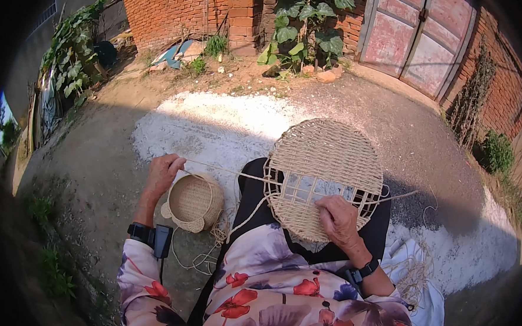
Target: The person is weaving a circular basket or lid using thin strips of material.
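Observation:
A round tan woven basket rests on my lap, with a band of open lattice across its middle and tight weave on both sides. My left hand is raised off to the left, fingers pinched on a cord that runs taut to the basket's left side. My right hand is closed at the near edge of the lattice, gripping the weave; its fingertips are partly hidden. Another cord hangs slack from the basket's left rim, and a loose end sticks out on the right.
A small round woven basket stands on the ground beside my left knee, near loose cord loops. At the right lies a white sack with tangled cord. Beyond are leafy plants, a brick wall and a faded red metal door.

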Tool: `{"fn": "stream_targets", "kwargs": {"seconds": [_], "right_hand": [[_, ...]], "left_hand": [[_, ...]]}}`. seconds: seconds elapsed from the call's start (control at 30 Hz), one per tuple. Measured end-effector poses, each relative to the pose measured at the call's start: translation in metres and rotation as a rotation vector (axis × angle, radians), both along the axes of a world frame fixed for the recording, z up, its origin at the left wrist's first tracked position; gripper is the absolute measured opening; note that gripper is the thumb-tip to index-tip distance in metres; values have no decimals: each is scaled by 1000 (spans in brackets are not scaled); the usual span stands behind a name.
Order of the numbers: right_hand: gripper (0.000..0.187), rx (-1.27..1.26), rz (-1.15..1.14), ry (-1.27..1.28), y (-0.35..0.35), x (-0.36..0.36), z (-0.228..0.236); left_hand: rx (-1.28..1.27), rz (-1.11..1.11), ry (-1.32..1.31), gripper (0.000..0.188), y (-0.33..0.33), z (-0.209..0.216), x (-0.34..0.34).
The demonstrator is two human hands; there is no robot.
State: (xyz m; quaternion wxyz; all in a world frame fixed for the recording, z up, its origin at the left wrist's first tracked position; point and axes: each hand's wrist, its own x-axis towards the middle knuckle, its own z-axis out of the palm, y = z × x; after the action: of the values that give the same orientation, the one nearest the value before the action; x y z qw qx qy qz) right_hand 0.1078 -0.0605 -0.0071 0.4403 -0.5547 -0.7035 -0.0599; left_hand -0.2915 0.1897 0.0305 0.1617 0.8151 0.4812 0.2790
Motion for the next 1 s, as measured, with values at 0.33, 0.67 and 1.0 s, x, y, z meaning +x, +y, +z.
{"fn": "stream_targets", "kwargs": {"seconds": [0.33, 0.67, 1.0], "right_hand": [[20, -50, 8, 38, -1, 3, -3], [20, -56, 20, 40, -3, 1, 1], [25, -180, 16, 85, 8, -23, 30]], "left_hand": [[8, -331, -150, 29, -92, -6, 130], [-45, 205, -129, 39, -4, -30, -9], [-444, -94, -330, 41, -89, -33, 61]]}}
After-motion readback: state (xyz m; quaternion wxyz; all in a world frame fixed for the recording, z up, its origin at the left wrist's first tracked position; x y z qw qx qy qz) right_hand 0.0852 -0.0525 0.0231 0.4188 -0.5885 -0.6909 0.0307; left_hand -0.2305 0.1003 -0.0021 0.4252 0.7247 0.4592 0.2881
